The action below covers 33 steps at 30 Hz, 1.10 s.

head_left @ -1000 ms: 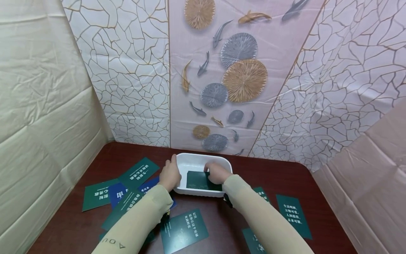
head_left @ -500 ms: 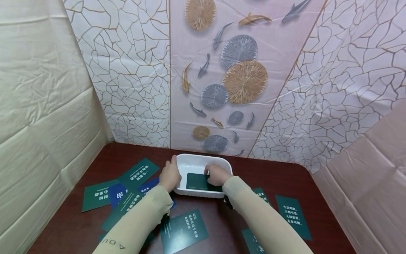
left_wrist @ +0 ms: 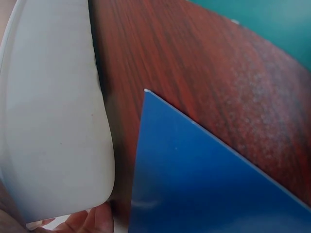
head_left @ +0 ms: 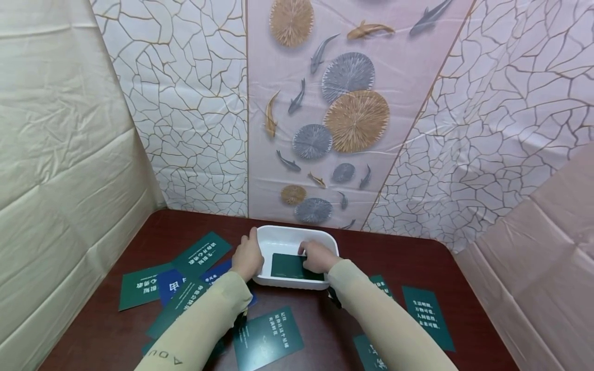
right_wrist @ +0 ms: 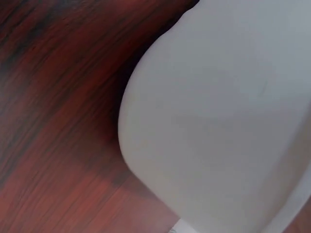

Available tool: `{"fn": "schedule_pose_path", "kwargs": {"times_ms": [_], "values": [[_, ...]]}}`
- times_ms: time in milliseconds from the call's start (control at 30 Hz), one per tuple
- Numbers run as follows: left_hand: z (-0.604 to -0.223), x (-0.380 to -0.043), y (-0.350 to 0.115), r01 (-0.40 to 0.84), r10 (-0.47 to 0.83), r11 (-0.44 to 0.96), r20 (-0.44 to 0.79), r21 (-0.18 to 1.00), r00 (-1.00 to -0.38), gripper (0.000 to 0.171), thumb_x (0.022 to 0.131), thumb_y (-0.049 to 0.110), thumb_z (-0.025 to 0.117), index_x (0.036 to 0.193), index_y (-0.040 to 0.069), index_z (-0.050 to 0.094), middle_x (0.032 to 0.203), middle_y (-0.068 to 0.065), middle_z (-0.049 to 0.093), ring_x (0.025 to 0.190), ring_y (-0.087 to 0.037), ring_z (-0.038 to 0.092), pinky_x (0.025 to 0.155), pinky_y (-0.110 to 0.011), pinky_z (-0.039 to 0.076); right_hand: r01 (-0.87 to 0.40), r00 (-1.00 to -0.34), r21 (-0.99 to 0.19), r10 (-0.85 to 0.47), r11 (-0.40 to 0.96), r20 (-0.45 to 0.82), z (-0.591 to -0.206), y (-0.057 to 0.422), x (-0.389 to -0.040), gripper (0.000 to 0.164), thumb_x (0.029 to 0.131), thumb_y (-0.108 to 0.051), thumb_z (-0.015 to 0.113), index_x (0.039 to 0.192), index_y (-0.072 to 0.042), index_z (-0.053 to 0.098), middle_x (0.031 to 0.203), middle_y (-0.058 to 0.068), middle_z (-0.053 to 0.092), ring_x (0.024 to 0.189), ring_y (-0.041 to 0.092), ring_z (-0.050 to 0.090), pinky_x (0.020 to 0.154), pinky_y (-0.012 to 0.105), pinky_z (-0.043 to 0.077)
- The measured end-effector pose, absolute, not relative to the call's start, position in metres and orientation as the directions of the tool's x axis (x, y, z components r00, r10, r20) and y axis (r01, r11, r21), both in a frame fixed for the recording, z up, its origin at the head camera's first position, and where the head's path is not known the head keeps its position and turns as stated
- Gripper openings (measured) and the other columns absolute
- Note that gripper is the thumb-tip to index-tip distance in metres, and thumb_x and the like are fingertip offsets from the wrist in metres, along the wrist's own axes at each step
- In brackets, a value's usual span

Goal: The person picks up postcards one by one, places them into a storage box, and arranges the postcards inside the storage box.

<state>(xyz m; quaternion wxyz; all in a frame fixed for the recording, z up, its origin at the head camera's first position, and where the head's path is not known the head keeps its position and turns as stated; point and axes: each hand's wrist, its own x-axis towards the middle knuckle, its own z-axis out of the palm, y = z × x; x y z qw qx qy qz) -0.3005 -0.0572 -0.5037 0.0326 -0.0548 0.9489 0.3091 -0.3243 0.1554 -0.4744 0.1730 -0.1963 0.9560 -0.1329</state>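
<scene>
A white plastic tray point(head_left: 278, 234) stands on the table with a dark green card point(head_left: 286, 266) along the near side of its inside. My left hand point(head_left: 247, 256) grips the tray's left end. The left wrist view shows fingertips point(left_wrist: 99, 217) curled round the tray's outer wall point(left_wrist: 58, 107). Reaching into the tray from the right, my right hand point(head_left: 319, 256) holds the green card near its right part, fingers bent, covering that part of it. The right wrist view shows only the tray's outer wall point(right_wrist: 204, 116); the right fingers are hidden there.
Left of the tray, green cards point(head_left: 201, 255) and blue cards point(head_left: 169, 284) overlap in a loose spread. A single green card point(head_left: 267, 337) lies in front. More green cards point(head_left: 428, 317) are on the right, partly under the right sleeve point(head_left: 385, 314). Patterned cloth point(head_left: 199, 103) hangs behind the table point(head_left: 394, 252).
</scene>
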Motion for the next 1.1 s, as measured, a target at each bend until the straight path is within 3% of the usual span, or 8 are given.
{"fn": "schedule_pose_path", "kwargs": {"times_ms": [400,667,833,1100], "values": [[-0.504,-0.301,-0.058,-0.117,-0.077,0.802,-0.093,0.585,-0.993,0.087,0.082,0.000,0.066,0.152,0.011,0.016,0.132,-0.026,0.042,0.099,-0.037,0.057,0.081,-0.054,0.050,-0.301,-0.926,-0.487,-0.372,0.820,-0.055,-0.443,0.174,-0.310,0.048,0.090,-0.027,0.069,0.132,-0.011,0.053,0.127,0.013,0.053,0.115,0.027,0.053,0.092,0.045,0.046],[-0.504,-0.300,-0.058,-0.115,-0.075,0.806,-0.092,0.581,-0.993,0.086,0.083,0.001,0.066,0.152,0.012,0.017,0.132,-0.026,0.042,0.098,-0.037,0.057,0.081,-0.053,0.050,-0.286,-0.954,-0.524,-0.292,0.802,0.072,-0.429,0.217,-0.291,0.057,0.090,-0.029,0.070,0.138,-0.009,0.048,0.130,0.014,0.053,0.115,0.032,0.054,0.090,0.047,0.047],[-0.504,-0.300,-0.058,-0.117,-0.076,0.808,-0.095,0.578,-0.993,0.086,0.084,0.001,0.065,0.153,0.012,0.016,0.133,-0.026,0.041,0.098,-0.036,0.057,0.081,-0.052,0.050,-0.234,-0.971,-0.502,-0.225,0.833,0.080,-0.432,0.260,-0.280,0.067,0.088,-0.036,0.071,0.142,-0.008,0.042,0.131,0.016,0.051,0.117,0.033,0.052,0.092,0.050,0.046],[-0.502,-0.300,-0.059,-0.123,-0.078,0.802,-0.102,0.585,-0.992,0.085,0.085,0.002,0.065,0.153,0.012,0.015,0.134,-0.026,0.040,0.100,-0.037,0.056,0.084,-0.053,0.049,-0.132,-0.986,-0.485,-0.167,0.864,-0.028,-0.437,0.327,-0.253,0.090,0.085,-0.053,0.068,0.148,-0.004,0.028,0.140,0.028,0.040,0.124,0.044,0.044,0.090,0.059,0.044]]}}
